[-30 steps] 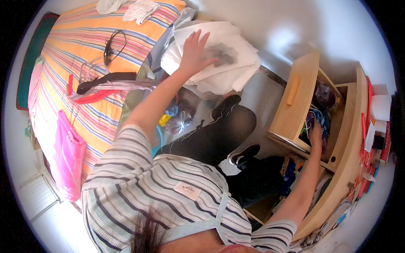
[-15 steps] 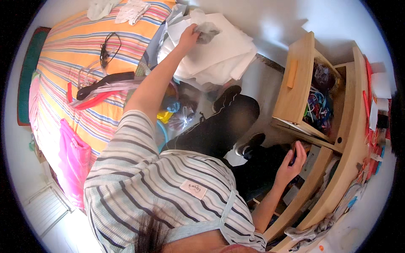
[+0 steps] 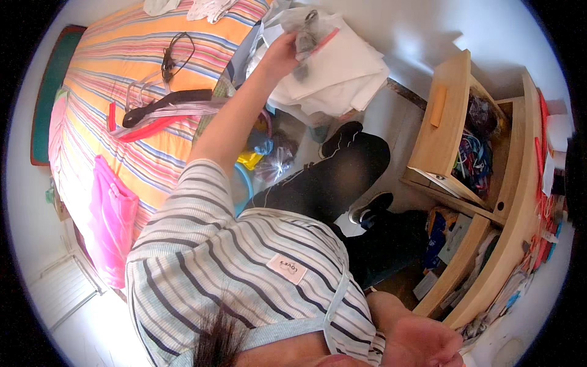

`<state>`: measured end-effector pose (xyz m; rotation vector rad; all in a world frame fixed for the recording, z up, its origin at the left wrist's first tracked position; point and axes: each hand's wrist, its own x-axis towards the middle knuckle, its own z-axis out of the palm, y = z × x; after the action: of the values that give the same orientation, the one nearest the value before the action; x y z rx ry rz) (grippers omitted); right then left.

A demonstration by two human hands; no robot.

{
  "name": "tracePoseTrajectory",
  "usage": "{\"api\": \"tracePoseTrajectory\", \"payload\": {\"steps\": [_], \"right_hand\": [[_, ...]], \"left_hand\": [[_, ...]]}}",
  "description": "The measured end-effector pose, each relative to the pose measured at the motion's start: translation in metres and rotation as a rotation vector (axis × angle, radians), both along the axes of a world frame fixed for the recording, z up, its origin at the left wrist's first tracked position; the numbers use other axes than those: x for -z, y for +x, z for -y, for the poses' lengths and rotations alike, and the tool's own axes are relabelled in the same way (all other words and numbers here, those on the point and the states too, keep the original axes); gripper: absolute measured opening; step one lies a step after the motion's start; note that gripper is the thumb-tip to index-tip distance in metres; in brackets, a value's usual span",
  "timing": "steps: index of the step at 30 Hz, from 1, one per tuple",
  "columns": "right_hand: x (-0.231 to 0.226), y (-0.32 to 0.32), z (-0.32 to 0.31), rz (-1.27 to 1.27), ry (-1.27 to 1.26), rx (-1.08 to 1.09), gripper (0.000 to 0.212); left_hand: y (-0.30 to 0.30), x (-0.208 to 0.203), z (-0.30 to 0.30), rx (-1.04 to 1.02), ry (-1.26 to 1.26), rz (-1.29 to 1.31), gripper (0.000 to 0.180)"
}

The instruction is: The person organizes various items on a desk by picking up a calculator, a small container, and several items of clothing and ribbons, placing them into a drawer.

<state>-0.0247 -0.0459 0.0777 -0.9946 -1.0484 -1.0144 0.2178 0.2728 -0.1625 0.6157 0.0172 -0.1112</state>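
My left hand (image 3: pixel 282 56) reaches up to the top of the view, its fingers closed on a small clear plastic bag (image 3: pixel 307 38) with a red strip and something dark grey in it. Under that bag lies a stack of large white sheets (image 3: pixel 339 73), partly wrapped in clear plastic. Raised near the lower right edge, my right hand (image 3: pixel 422 339) is close to the camera; its fingers are bent and partly cut off, so I cannot see whether they hold anything. Nearest to it is the lower drawer (image 3: pixel 449 269) with boxes and packets inside.
At right, a wooden cabinet's upper drawer (image 3: pixel 438 116) is pulled out, with tangled cords (image 3: pixel 474 159) inside. A striped bed (image 3: pixel 153 61) on the left bears a black cable (image 3: pixel 168 61), straps (image 3: pixel 165 116) and pink cloth (image 3: pixel 110 214). Bags and a blue basin (image 3: pixel 243 189) stand between bed and legs.
My left hand has lifted the small plastic bag slightly off the sheets, and its red strip now shows. My right hand has moved from above the lower drawer down toward the camera.
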Motion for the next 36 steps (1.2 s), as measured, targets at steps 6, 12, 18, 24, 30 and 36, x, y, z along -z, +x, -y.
{"api": "tracePoseTrajectory", "payload": {"steps": [6,12,18,24,30,36], "right_hand": [[0.004,-0.002,0.0,-0.026,-0.017,-0.014,0.016],[0.024,-0.05,0.043,-0.358,-0.157,0.142,0.016],[0.091,0.036,-0.002,-1.02,-0.422,0.327,0.069],[0.121,0.047,-0.006,-1.317,-0.251,0.299,0.056],[0.123,0.043,0.009,-1.391,-0.007,-0.019,0.05],[0.137,0.038,0.016,-1.333,0.072,-0.121,0.051]], "left_hand": [[-0.031,-0.009,0.036,-0.155,0.484,0.141,0.032],[-0.05,-0.018,0.083,-0.157,0.651,0.165,0.031],[-0.122,-0.104,0.156,0.04,0.365,-0.075,0.036],[-0.153,-0.117,0.182,0.151,0.29,-0.019,0.037],[-0.151,-0.115,0.18,0.339,0.08,-0.119,0.04],[-0.156,-0.125,0.184,0.306,0.137,-0.119,0.042]]}}
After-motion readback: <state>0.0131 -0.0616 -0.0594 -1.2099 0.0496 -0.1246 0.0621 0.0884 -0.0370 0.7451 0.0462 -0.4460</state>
